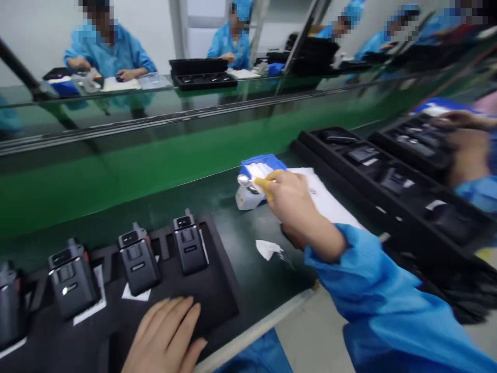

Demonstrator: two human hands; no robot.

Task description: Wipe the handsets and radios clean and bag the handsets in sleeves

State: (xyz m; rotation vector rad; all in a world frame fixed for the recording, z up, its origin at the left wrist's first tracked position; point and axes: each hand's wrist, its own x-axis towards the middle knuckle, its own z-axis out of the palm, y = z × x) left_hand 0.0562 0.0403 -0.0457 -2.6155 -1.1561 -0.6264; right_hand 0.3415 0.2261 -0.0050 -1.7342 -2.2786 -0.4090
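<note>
Our left hand (166,334) lies flat on the black tray (221,295), fingers pressed together, near 3 black handheld radios (189,248). Our right hand (295,199), fingertips (267,187) bunched in a yellow cot, touches the silver-topped white container (245,198) beside the blue box (264,161); we cannot tell if it grips.

Left hand (165,336) cut off, right trays (438,235) blurred

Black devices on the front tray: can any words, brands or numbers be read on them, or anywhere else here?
No text can be read anywhere.
Black devices: a small pale mark on each front, too blurred to read.
White sheet by the right hand: a faint print, too small to read.
White slips beside the devices: blank or blurred, cannot tell.
</note>
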